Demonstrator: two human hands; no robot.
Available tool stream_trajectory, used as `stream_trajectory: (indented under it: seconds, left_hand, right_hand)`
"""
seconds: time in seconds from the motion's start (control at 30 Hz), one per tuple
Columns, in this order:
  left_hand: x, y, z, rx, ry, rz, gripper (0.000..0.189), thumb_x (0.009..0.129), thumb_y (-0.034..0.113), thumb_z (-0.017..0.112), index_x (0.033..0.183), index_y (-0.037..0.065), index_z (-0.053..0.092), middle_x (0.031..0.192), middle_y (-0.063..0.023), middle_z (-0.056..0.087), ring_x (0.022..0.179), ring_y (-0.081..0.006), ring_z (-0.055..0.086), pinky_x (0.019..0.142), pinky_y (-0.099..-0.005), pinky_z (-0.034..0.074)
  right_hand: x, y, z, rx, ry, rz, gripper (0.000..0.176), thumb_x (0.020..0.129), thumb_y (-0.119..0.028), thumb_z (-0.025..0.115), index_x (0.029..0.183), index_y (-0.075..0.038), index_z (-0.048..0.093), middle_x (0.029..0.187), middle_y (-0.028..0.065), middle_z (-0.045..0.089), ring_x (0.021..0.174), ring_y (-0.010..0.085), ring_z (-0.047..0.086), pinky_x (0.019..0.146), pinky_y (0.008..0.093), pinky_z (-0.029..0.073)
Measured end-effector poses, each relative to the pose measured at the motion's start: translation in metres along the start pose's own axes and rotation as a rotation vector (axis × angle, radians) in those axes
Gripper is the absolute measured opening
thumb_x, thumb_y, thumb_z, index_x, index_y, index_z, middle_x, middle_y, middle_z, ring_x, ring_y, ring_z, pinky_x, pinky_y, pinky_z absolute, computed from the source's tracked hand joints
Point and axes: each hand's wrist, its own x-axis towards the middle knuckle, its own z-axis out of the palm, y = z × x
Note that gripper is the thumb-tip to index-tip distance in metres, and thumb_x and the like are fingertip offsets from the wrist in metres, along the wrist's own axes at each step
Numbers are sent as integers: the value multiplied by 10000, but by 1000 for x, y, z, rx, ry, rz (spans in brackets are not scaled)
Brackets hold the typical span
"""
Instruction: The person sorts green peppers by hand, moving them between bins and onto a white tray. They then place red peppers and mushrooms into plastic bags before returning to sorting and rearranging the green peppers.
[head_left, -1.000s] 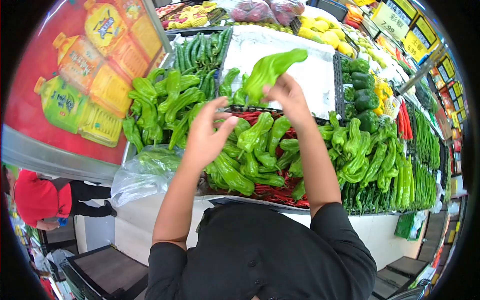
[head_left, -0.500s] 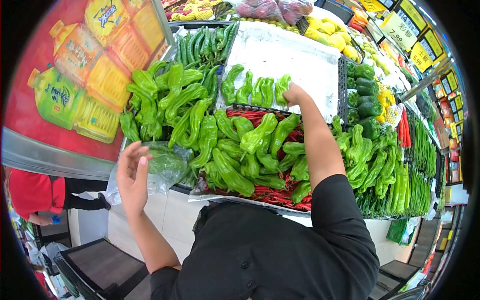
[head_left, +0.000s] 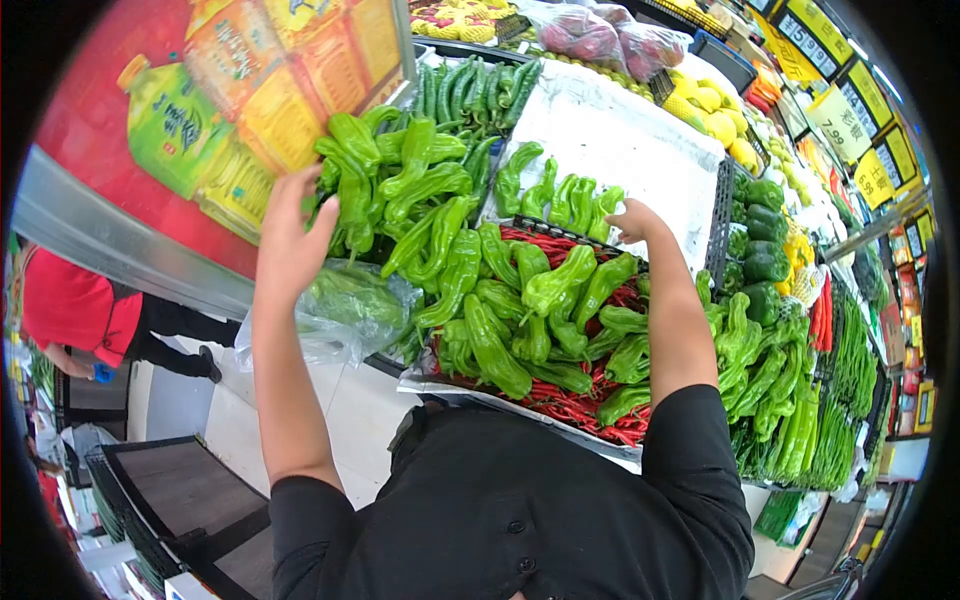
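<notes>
My left hand (head_left: pixel 294 235) is at the left edge of a heap of long green peppers (head_left: pixel 420 180), thumb spread from the fingers. No pepper shows in its grasp, though some fingertips are partly hidden. On the white-lined tray (head_left: pixel 625 120), a short row of green peppers (head_left: pixel 560 200) lies side by side. My right hand (head_left: pixel 640 222) is beside the rightmost pepper (head_left: pixel 604 213), fingers loosely bent and apart, seemingly holding nothing. Below my left hand lies a clear plastic bag (head_left: pixel 345 315) with green vegetables inside.
More green peppers (head_left: pixel 490 345) lie over red chillies (head_left: pixel 590 410) in front of me. Dark green bell peppers (head_left: pixel 765 265) are to the right. A metal-edged drinks poster panel (head_left: pixel 150 235) borders the left side. A person in red (head_left: pixel 80 310) stands beyond it.
My left hand has moved up from beside the bag to the pepper heap. My right hand has drawn slightly away from the row's last pepper. The whole view has shifted.
</notes>
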Motion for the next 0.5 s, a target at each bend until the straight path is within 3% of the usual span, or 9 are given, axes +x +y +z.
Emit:
stream_trajectory:
  seconds: [0.1, 0.17, 0.23, 0.3, 0.5]
  left_hand:
    - [35, -25, 29, 218, 95, 186, 555, 906, 265, 698, 1369, 25, 508, 1189, -229, 595, 1097, -430, 585, 1001, -462, 462]
    - [54, -21, 43, 259, -4, 65, 610, 928, 424, 639, 1414, 85, 493, 1230, -241, 595, 1142, -440, 585, 990, -479, 473]
    - [70, -12, 54, 316, -233, -186, 636, 942, 549, 542, 1456, 180, 472, 1248, -256, 593, 1178, -427, 592, 976, -502, 491]
    - [79, -17, 69, 459, -315, -283, 607, 951, 589, 482, 1472, 279, 453, 1284, -262, 576, 1185, -415, 603, 963, -523, 505]
    - [80, -8, 71, 471, -339, -341, 553, 958, 506, 479, 1472, 304, 446, 1322, -271, 551, 1198, -437, 589, 990, -524, 492]
  right_hand:
    - [-3, -4, -14, -19, 119, -141, 802, 911, -377, 683, 1520, 17, 341, 1011, 198, 705, 744, 220, 695, 622, 357, 579]
    - [-29, -19, -24, 4, 133, -204, 806, 916, -407, 667, 1538, -12, 339, 1043, 173, 709, 729, 213, 682, 647, 368, 565]
    - [-41, -25, -26, 49, 128, -309, 777, 924, -394, 666, 1532, -19, 359, 1073, 163, 708, 737, 207, 675, 655, 360, 559]
    - [-68, -39, -25, 74, 88, -364, 737, 942, -380, 655, 1524, -20, 379, 1120, 155, 697, 786, 199, 665, 698, 353, 552]
    - [-97, -43, -8, 98, 23, -473, 633, 969, -339, 647, 1492, -41, 452, 1197, 121, 667, 913, 187, 631, 815, 340, 528]
